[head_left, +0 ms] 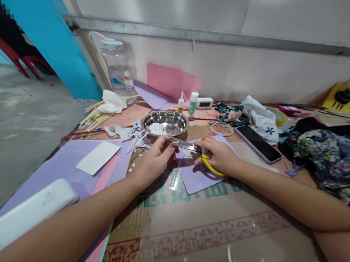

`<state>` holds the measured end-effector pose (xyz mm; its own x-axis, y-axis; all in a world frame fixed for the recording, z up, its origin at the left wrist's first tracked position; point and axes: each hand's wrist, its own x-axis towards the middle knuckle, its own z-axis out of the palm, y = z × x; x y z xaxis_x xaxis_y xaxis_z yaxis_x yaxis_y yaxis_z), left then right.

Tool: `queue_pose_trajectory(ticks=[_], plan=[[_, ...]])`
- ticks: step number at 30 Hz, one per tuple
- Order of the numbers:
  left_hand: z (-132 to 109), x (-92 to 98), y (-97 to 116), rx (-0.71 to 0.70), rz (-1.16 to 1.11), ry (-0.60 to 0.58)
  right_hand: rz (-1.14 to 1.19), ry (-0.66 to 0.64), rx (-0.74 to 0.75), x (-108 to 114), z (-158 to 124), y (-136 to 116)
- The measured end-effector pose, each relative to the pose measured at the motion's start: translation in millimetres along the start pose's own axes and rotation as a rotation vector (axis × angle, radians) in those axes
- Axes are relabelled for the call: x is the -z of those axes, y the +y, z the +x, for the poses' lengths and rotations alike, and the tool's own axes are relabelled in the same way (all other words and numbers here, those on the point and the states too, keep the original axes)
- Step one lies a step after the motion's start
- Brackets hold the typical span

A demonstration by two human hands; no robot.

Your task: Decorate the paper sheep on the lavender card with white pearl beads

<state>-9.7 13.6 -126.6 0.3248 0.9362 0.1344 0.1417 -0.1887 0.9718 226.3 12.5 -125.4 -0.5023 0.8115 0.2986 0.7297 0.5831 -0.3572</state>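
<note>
Yellow-handled scissors, one pair, gripped in the right hand with fingers clamped on the loops and with blades aimed at ten o'clock. Left hand bent inward at the blade end, thumb and fingertips drawn together — cannot tell whether on the steel or on some scrap. Two forearms, from eight and four o'clock, cut off at the edges of view. Right fingertips partly hidden behind the handle. Clockwise from the scissors: at six, one purple sheet under the right hand; at eight, one clear strip of beads, too small to count; at nine, one white card; past ten, one metal bowl — something white and blurred inside; near twelve, one small bottle and one green-and-white tube; at three, one phone.
</note>
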Motion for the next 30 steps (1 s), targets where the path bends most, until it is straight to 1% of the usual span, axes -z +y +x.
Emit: queue_pose_trajectory(ticks=[9,15,19,21,23,25,26,28,30], plan=[[0.8,1.6,-5.5,0.001,-0.016,-0.002,-0.045,-0.001,-0.002,0.1,-0.8,-0.6],[1.5,0.2,-1.5,0.006,-0.013,0.007,-0.047,0.04,0.02,-3.0,-2.2,2.5],[1.8,0.1,-0.2,0.008,-0.002,0.008,-0.07,0.022,0.012,-1.0,-1.7,0.7],[1.8,0.2,-0.6,0.017,0.009,0.023,-0.091,0.034,0.012,6.1,-0.4,-0.2],[1.3,0.1,-0.5,0.01,0.046,0.037,-0.137,0.058,-0.014,19.3,1.8,1.0],[-0.1,-0.4,0.9,-0.011,0.102,0.019,-0.214,0.055,-0.092,37.4,4.5,5.9],[-1.0,-0.7,2.1,-0.015,0.131,-0.005,-0.258,0.033,-0.157,47.3,5.9,10.0],[-2.5,-1.5,5.3,-0.008,0.179,-0.051,-0.345,-0.088,-0.306,66.0,8.1,21.1],[-3.2,-2.1,8.3,0.002,0.22,-0.068,-0.424,-0.252,-0.449,80.2,9.5,34.1]])
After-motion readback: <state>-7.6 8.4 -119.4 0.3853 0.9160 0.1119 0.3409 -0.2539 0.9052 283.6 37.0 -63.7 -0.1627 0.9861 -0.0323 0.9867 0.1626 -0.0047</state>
